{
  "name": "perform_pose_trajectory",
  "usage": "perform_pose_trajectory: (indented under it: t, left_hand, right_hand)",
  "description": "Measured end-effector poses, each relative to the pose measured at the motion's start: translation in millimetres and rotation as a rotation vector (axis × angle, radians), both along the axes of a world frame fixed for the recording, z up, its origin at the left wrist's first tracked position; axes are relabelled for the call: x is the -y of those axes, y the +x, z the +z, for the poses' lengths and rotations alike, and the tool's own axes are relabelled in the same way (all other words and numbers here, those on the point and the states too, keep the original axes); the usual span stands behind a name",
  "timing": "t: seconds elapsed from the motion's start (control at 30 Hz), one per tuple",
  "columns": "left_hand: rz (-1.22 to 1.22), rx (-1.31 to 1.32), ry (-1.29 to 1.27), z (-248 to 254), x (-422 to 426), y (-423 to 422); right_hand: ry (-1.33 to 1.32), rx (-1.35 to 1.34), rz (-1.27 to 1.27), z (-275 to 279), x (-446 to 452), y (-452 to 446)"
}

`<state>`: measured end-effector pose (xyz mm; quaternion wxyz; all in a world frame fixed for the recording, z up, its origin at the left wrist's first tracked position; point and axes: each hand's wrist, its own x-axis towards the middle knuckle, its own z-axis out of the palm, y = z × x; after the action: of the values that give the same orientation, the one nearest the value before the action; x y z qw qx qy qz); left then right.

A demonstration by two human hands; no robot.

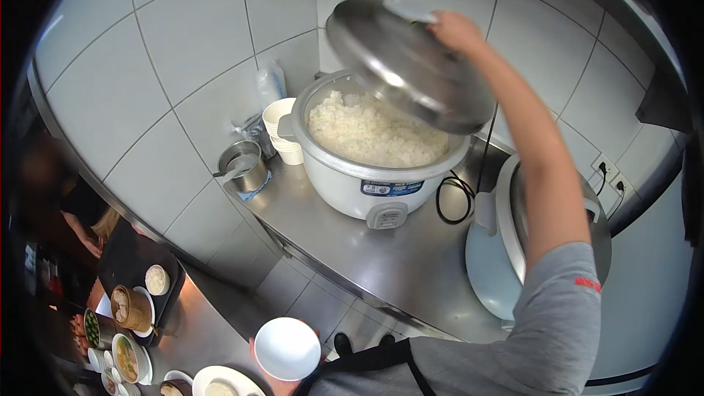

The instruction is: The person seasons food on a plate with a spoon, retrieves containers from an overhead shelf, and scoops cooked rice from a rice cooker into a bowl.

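Far-left person: a co-worker's hand [93, 244] shows beyond the dark tray [128, 255].
Tray side: a small bowl of rice [157, 279] and a steamer basket [132, 312] sit near each other, with a soup bowl [126, 358] below them.
Metal pot [253, 177]: on the steel counter [334, 231] by the tiled wall, a scoop resting inside.
Paper cups [290, 150]: stacked just beside the rice cooker, on its left.
White bowl [287, 348]: in the left hand [279, 386], opening upward; fingers curl about its outside, one showing at the left rim, the palm side below.
Rice cooker [330, 180]: uncovered, heaped with white rice [374, 132].
Lid [411, 66]: raised and steeply tilted over the cooker's right part; whether its lower edge touches the rim, I cannot tell.
Right hand [455, 31]: fingers clamped on the handle at the lid's upper side, the lid hanging below and left of them; blur hides the exact grip.
Second cooker [488, 268]: on the right, partly behind the right forearm.
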<state>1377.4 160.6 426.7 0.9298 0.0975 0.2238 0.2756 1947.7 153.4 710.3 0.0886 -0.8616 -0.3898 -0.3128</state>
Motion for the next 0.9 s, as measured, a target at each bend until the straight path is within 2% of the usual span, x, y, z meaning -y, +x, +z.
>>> perform_pose_trajectory:
  t: [0.03,0.1,0.17,0.3,0.47,0.67,0.8,0.9]
  left_hand:
    - [-0.013,0.005,0.002,2.5,5.0,5.2]
    - [-0.036,0.008,0.015,7.1,11.1,14.9]
    - [-0.052,0.012,0.018,10.6,15.6,25.5]
    - [-0.082,-0.023,0.029,13.4,18.2,54.5]
    - [-0.238,0.105,0.005,22.0,25.0,85.6]
    - [-0.303,0.122,-0.025,27.4,38.0,99.2]
    - [-0.296,0.112,0.076,18.1,29.6,102.6]
    - [-0.279,0.110,0.039,12.4,11.9,109.4]
  right_hand:
    - [0.016,0.093,0.029,17.3,21.6,19.8]
    - [-0.083,-0.014,-0.025,58.5,78.0,11.9]
    - [-0.146,-0.016,-0.048,73.7,138.6,1.2]
    - [-0.356,-0.089,-0.255,54.8,255.2,-7.7]
    - [-0.588,-0.228,-0.498,-12.9,344.9,-1.1]
    - [-0.561,-0.445,-0.599,-68.2,381.2,43.8]
    - [-0.441,-0.742,-0.728,-70.6,366.3,46.5]
    - [-0.521,-0.732,-0.751,-67.6,355.9,48.8]
